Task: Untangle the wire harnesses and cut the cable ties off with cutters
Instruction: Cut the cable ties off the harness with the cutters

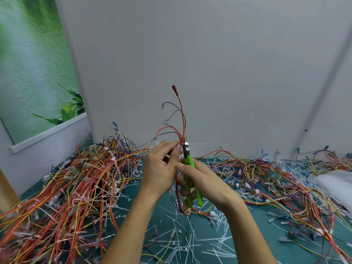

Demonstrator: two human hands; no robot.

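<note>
My left hand (162, 166) holds a small wire harness (181, 119) upright above the table, its fingers curled round the bundle. Red, black and orange wires fan upward from my fingers, one ending in a red terminal. My right hand (202, 180) grips green-handled cutters (191, 174). Their metal jaws point up and sit against the bundle right beside my left fingertips. The harness's lower end hangs down between my hands to the table. I cannot tell whether a cable tie lies between the jaws.
A big tangled pile of harnesses (72, 183) fills the left of the green table (163, 210). Another spread of wires (276, 180) lies on the right. Several cut white cable ties (192, 242) litter the front. A white bag (337, 185) sits at the right edge.
</note>
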